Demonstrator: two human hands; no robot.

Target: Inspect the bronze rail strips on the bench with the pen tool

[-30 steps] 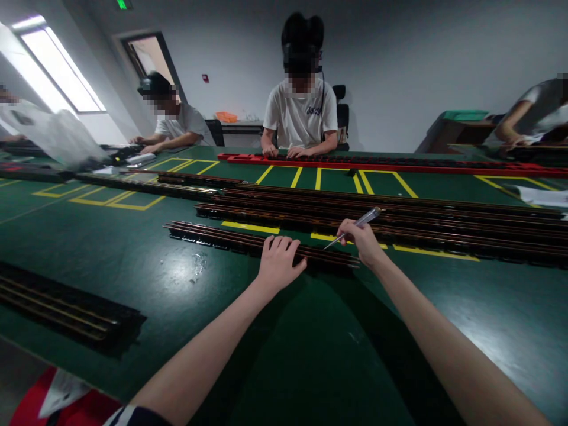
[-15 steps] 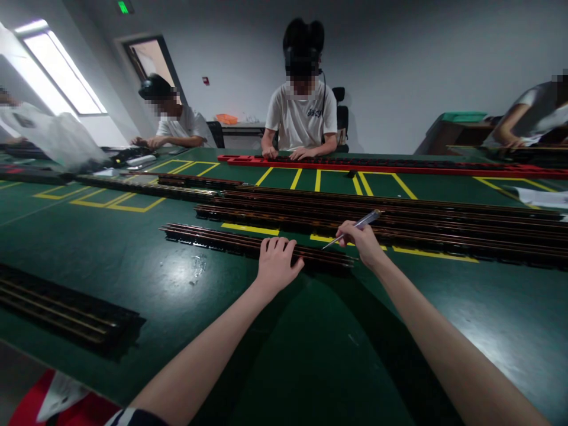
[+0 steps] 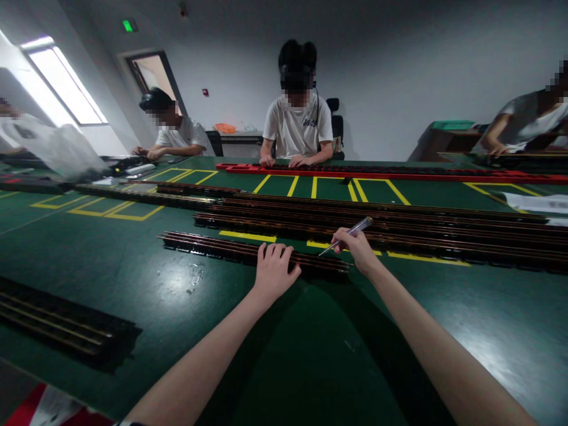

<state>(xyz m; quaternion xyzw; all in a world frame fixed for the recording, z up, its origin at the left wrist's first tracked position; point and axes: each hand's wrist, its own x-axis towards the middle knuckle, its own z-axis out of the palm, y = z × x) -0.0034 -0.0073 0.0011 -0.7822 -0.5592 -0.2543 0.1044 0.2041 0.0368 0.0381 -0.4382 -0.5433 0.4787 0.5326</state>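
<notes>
A short black strip with copper-coloured rods along its length (image 3: 213,244) lies on the green table in front of me. My left hand (image 3: 274,273) is over its middle, fingers bent across the top and the thumb at the near side, gripping it. In my right hand (image 3: 355,248) is a slim screwdriver (image 3: 361,225) with a clear handle, pinched between thumb and fingers. Its thin shaft slants down to the left, and the tip is at the strip's right part, just right of my left hand. Whether the tip touches a rod I cannot tell.
Several longer strips with rods (image 3: 421,228) lie side by side beyond my hands. Another strip (image 3: 57,322) is at the near left. Across the green table (image 3: 186,331), a person (image 3: 297,127) works at a long red tray (image 3: 399,174); other people sit left and right.
The view has tilted slightly, so the whole scene sits a little lower. Both hands keep their places on the strip, and the screwdriver stays in the right hand with its tip at the strip.
</notes>
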